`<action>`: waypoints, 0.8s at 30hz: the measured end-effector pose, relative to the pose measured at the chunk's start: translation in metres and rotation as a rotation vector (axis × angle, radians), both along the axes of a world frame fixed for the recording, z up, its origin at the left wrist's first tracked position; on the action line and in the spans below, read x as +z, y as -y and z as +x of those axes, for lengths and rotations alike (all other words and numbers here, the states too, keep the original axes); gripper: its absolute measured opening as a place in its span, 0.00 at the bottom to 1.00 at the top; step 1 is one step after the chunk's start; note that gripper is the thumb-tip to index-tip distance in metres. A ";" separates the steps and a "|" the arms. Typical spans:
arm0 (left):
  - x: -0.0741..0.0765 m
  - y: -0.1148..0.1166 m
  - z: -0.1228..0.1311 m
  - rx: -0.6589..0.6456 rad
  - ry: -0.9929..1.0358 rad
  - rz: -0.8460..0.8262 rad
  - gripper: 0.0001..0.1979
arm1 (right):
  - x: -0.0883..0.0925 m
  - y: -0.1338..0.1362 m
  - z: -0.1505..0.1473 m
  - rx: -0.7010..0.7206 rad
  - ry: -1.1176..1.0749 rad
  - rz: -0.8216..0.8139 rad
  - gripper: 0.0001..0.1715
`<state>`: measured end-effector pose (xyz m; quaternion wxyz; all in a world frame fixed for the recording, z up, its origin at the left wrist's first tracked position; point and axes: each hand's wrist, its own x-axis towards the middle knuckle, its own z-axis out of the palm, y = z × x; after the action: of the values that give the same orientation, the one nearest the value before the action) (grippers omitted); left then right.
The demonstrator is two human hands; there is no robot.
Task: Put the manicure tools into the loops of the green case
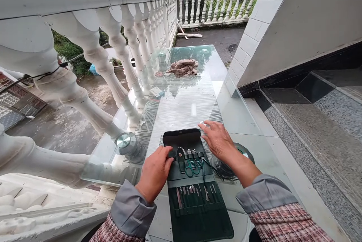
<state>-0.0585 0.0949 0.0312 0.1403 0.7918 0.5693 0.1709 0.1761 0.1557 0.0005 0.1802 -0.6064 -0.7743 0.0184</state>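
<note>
A dark green manicure case [202, 225] lies unfolded on the glass table. Its lower pocket holds a row of slim metal tools [195, 193]. Higher up, straps keep nail clippers [191, 159] and green-handled scissors [192, 169] in place, beside a dark sheathed tool [180, 159]. At the case's left edge, my left hand [155, 170] pinches the dark edge between thumb and fingers. My right hand [217, 138] is by the upper right corner of the flap, fingers stretched out and apart, holding nothing visible. Whether its fingertips touch the flap is unclear.
The glass table top [243, 121] stretches away from me, with a crumpled brown cloth [183, 68] and a small card [157, 91] farther along. White balusters [107, 68] line the left. Stone steps [311, 121] and a tiled wall edge [254, 31] stand right.
</note>
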 end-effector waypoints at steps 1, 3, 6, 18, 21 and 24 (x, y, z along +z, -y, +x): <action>0.001 0.000 0.000 0.005 -0.004 -0.013 0.12 | 0.000 -0.003 -0.002 -0.003 0.010 -0.024 0.22; 0.002 -0.001 0.000 0.015 -0.017 -0.033 0.12 | 0.001 -0.007 -0.003 -0.003 0.020 -0.058 0.20; 0.003 -0.002 0.001 0.023 -0.033 -0.050 0.12 | 0.004 -0.010 0.006 -0.041 0.010 -0.072 0.15; 0.005 -0.001 0.003 0.033 -0.075 -0.070 0.12 | 0.005 -0.011 0.030 -0.239 0.000 -0.149 0.07; 0.006 -0.002 0.003 0.033 -0.086 -0.082 0.12 | 0.005 -0.009 0.043 -0.328 -0.002 -0.172 0.08; 0.007 -0.002 0.003 0.027 -0.088 -0.087 0.12 | 0.005 -0.005 0.068 -0.464 -0.004 -0.195 0.09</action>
<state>-0.0554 0.0966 0.0383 0.1473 0.7839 0.5925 0.1131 0.2438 0.1606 0.0052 0.1216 -0.7824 -0.6086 0.0522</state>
